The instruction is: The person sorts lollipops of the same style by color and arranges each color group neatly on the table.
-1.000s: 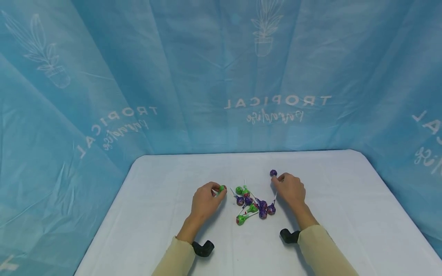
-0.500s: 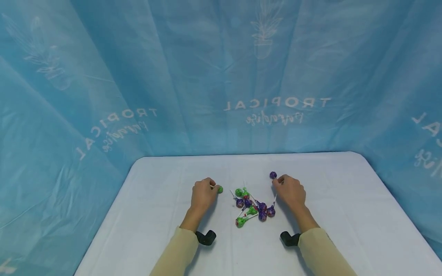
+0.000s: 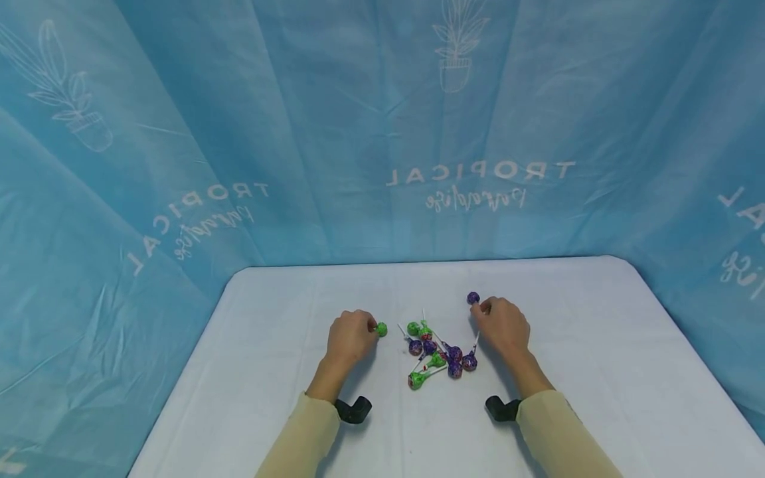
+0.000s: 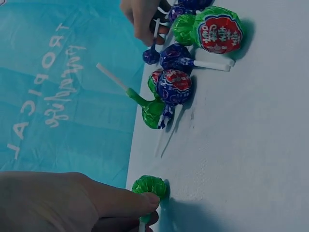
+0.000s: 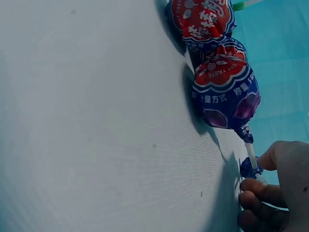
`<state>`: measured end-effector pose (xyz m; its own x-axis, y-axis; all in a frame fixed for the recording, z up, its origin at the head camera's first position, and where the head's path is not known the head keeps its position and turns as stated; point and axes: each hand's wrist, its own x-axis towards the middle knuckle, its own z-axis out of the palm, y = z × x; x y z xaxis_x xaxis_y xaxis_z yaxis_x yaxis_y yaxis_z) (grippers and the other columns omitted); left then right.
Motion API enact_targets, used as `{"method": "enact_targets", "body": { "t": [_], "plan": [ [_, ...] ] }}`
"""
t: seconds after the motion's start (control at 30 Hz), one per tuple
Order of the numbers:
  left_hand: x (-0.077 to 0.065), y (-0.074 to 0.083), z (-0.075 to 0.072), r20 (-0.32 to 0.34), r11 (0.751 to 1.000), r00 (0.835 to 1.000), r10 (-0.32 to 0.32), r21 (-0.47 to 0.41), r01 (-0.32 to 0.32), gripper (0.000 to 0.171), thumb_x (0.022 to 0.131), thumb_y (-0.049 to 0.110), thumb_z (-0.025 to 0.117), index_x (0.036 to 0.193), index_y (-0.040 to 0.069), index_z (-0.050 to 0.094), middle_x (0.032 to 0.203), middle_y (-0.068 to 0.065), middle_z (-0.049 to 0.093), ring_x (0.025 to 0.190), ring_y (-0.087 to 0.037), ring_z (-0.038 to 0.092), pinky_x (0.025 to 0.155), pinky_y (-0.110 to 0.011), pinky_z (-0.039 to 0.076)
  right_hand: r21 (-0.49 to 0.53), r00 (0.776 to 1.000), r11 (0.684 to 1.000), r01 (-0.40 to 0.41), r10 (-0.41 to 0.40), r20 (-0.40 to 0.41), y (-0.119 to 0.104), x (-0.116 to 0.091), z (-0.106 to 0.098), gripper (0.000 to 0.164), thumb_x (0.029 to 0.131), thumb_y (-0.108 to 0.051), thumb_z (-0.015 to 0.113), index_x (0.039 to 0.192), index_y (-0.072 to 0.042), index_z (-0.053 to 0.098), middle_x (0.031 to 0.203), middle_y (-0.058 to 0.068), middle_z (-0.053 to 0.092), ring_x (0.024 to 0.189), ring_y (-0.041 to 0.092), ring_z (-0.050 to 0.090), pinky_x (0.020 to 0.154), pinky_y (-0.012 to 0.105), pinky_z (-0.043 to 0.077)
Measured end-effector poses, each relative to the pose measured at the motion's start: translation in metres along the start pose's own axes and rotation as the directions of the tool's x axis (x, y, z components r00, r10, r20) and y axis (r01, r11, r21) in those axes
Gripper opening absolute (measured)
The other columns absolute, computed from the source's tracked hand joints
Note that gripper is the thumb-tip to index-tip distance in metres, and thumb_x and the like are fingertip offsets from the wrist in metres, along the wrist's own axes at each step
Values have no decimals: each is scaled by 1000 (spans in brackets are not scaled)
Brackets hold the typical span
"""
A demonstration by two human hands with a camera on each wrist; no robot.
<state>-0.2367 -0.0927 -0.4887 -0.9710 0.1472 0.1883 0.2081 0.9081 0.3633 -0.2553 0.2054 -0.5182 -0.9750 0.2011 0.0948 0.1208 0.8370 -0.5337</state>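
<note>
In the head view my left hand (image 3: 352,337) pinches a green-wrapped lollipop (image 3: 381,329) left of a loose pile. Thumb and finger grip it just below the round head in the left wrist view, where the green head (image 4: 149,186) faces away from the hand. On the far right of the pile, my right hand (image 3: 503,326) pinches the white stick of a purple lollipop (image 3: 473,298). Its purple head (image 5: 248,168) shows beyond the fingertips in the right wrist view, partly behind another lollipop's stick.
Between the hands lie several purple lollipops (image 3: 454,354) and green lollipops (image 3: 416,380), their sticks crossing at different angles. They rest on a white-covered table (image 3: 418,438). A blue printed curtain (image 3: 335,199) hangs around the back and sides. Black wrist mounts (image 3: 354,410) jut inward from both sleeves.
My left hand has turned the green lollipop and shifted slightly left, with its fingers now near the head. The right hand holds the purple lollipop in nearly the same place.
</note>
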Motion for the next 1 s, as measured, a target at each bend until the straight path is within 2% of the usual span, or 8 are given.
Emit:
{"method": "enact_targets", "body": {
  "t": [0.13, 0.27, 0.57, 0.77, 1.0],
  "plan": [
    [3, 2, 4, -46, 996, 997, -56, -71, 52, 5, 76, 7, 75, 81, 5, 75, 72, -3, 69, 61, -14, 61, 59, -31, 51, -4, 999, 1000, 23, -23, -39, 1, 1, 1, 30, 88, -29, 61, 90, 0, 69, 83, 13, 62, 72, 27, 55, 64, 41, 44],
    [7, 1, 11, -120, 983, 984, -128, -146, 110, 8, 77, 6, 74, 84, 2, 75, 74, -6, 69, 66, -16, 64, 60, -32, 52, -6, 998, 999, 37, -37, -44, 2, 1, 3, 29, 86, -28, 62, 89, 0, 69, 81, 12, 61, 72, 28, 55, 64, 41, 44],
    [26, -2, 27, -250, 957, 948, -198, -258, 132, 9, 79, 4, 74, 86, 0, 73, 75, -8, 69, 68, -20, 66, 61, -33, 53, -41, 997, 997, 62, -64, -47, 6, 3, 5, 25, 85, -26, 64, 83, -1, 66, 75, 10, 57, 67, 26, 52, 60, 40, 43],
    [37, -4, 33, -279, 948, 926, -253, -262, 180, 6, 79, 2, 74, 83, 0, 70, 74, -9, 68, 67, -22, 66, 61, -34, 53, -51, 998, 997, 60, -61, -8, 7, 2, 12, 28, 86, -32, 64, 80, -5, 63, 71, 6, 56, 65, 23, 51, 60, 39, 41],
    [43, 2, 35, -282, 951, 925, -253, -250, 184, 7, 80, 0, 72, 84, -2, 67, 75, -12, 67, 69, -24, 66, 62, -35, 54, -42, 997, 996, 75, -76, -26, 6, 2, 5, 29, 85, -33, 64, 80, -5, 63, 70, 6, 56, 63, 23, 51, 58, 38, 41]
  ]
}}
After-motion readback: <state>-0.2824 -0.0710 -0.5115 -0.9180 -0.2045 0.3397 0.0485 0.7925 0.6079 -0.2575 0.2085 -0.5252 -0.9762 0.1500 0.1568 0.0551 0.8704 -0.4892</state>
